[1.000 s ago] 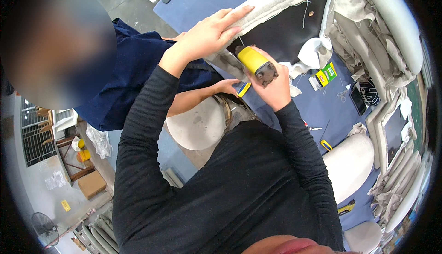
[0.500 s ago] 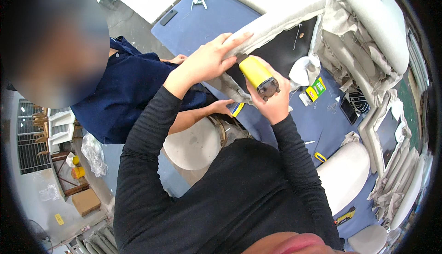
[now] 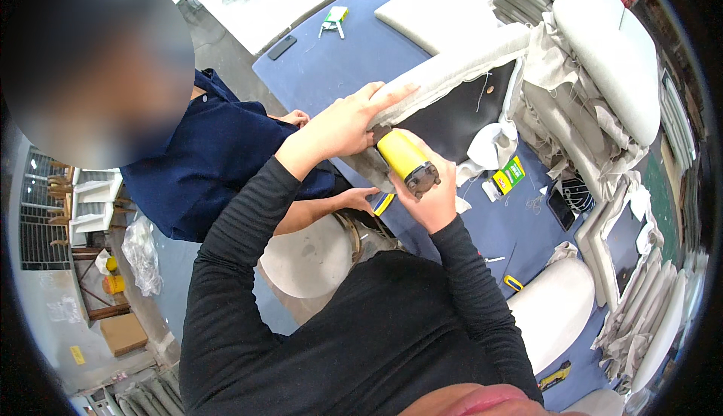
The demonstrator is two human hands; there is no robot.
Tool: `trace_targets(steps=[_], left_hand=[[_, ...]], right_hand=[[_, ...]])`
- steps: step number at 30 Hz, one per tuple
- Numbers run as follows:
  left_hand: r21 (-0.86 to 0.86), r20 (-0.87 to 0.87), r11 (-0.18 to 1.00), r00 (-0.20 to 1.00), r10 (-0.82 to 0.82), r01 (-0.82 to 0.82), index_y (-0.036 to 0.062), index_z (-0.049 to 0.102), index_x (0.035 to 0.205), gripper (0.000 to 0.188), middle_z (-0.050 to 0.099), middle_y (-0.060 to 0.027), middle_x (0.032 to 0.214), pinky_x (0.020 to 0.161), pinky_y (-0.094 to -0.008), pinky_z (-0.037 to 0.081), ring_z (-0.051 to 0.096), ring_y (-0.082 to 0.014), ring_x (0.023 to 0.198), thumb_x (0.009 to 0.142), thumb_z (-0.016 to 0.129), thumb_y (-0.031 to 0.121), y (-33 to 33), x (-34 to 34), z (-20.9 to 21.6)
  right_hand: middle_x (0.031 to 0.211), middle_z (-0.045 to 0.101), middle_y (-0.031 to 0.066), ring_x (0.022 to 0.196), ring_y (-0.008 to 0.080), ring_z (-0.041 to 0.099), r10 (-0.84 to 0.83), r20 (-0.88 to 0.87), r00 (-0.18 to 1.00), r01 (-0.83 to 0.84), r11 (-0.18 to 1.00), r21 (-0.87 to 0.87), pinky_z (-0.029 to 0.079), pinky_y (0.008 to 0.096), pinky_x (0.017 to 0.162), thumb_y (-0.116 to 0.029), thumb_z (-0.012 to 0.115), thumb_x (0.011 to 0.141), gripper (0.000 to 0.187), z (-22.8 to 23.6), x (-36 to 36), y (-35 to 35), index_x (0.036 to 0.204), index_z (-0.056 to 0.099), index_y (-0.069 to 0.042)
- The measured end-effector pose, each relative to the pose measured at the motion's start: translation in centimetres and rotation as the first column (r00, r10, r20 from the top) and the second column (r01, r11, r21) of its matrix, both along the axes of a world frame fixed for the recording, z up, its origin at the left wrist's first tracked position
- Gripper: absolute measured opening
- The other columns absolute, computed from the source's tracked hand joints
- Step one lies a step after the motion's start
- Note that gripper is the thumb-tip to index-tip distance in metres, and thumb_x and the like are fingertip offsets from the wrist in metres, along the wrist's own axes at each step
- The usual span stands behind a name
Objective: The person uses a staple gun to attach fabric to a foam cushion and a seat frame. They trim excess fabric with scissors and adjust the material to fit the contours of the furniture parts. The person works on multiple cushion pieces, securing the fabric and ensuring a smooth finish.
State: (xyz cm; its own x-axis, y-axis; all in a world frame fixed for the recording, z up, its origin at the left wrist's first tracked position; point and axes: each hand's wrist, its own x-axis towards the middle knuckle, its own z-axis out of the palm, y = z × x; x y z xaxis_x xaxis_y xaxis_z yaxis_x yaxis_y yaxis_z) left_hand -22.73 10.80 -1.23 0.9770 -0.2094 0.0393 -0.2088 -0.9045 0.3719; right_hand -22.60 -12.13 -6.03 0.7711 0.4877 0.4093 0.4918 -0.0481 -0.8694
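A blue desk (image 3: 327, 73) stretches from the upper left to the lower right, behind and beside the work. At its near side stands a co-worker in a navy shirt (image 3: 226, 167). An upholstered panel (image 3: 452, 118), with pale padded edges and a black backing, is tilted up in front of the person. A pale cushion (image 3: 553, 318) lies near the right sleeve (image 3: 486, 295), and a round pale stool (image 3: 309, 265) stands left of the torso. The left hand (image 3: 339, 126) lies over the panel's padded edge, index finger stretched along it; whether it pinches the fabric cannot be told. The right hand (image 3: 433, 197) is wrapped around a yellow power tool (image 3: 401, 154), whose dark nose is at the panel's near corner, just beside the left hand. Right of the panel lie a black phone (image 3: 560, 209) and a smaller green-and-yellow box (image 3: 509, 177). The co-worker's fingers touch a yellow-and-blue handle (image 3: 384, 204).
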Motion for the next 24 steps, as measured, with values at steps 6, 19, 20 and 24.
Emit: trace_targets(steps=[6, 19, 20, 24], left_hand=[[-0.063, 0.047, 0.995, 0.996, -0.072, 0.075, 0.0391, 0.031, 0.172, 0.112, 0.05, -0.0251, 0.157, 0.104, -0.0532, 0.06, 0.067, -0.0498, 0.126, 0.08, 0.088, 0.01, 0.1, -0.3, 0.8], [-0.024, 0.129, 0.995, 0.987, -0.093, 0.097, 0.0446, 0.034, 0.171, 0.11, 0.054, -0.0307, 0.153, 0.096, -0.0481, 0.063, 0.076, -0.0466, 0.105, 0.079, 0.092, 0.026, -1.8, -1.0, 0.5], [-0.023, 0.089, 0.995, 0.991, -0.098, 0.1, 0.0431, 0.034, 0.171, 0.112, 0.053, -0.0295, 0.155, 0.098, -0.0484, 0.062, 0.075, -0.0468, 0.109, 0.078, 0.093, 0.025, -2.1, -0.9, 0.9], [-0.06, 0.014, 0.99, 0.992, -0.128, 0.129, 0.0385, 0.036, 0.171, 0.114, 0.052, -0.0271, 0.157, 0.103, -0.0486, 0.06, 0.072, -0.0475, 0.116, 0.074, 0.094, 0.022, -3.4, -2.0, 2.5]], right_hand=[[0.135, 0.077, 0.0169, 0.123, 0.0247, 0.075, 0.063, -0.202, 0.977, -0.033, 0.988, 0.148, 0.055, 0.0365, 0.108, -0.001, 0.081, 0.085, 0.055, -2.0, 0.3, -1.6, 0.138, 0.069, 0.004], [0.137, 0.059, 0.0254, 0.128, 0.0447, 0.059, -0.613, 0.055, 0.788, 0.457, 0.523, -0.72, 0.048, 0.048, 0.115, 0.008, 0.075, 0.074, 0.105, -27.1, -3.9, -25.8, 0.17, 0.043, -0.018], [0.138, 0.059, 0.0259, 0.129, 0.0451, 0.059, -0.589, 0.031, 0.808, 0.412, 0.526, -0.744, 0.048, 0.0481, 0.115, 0.007, 0.076, 0.075, 0.103, -28.5, -3.6, -26.8, 0.17, 0.043, -0.018], [0.141, 0.068, 0.0259, 0.133, 0.0399, 0.065, -0.536, -0.208, 0.818, 0.179, 0.582, -0.793, 0.05, 0.0463, 0.114, -0.006, 0.078, 0.087, 0.068, -26.8, 0.4, -26.4, 0.153, 0.065, -0.013]])
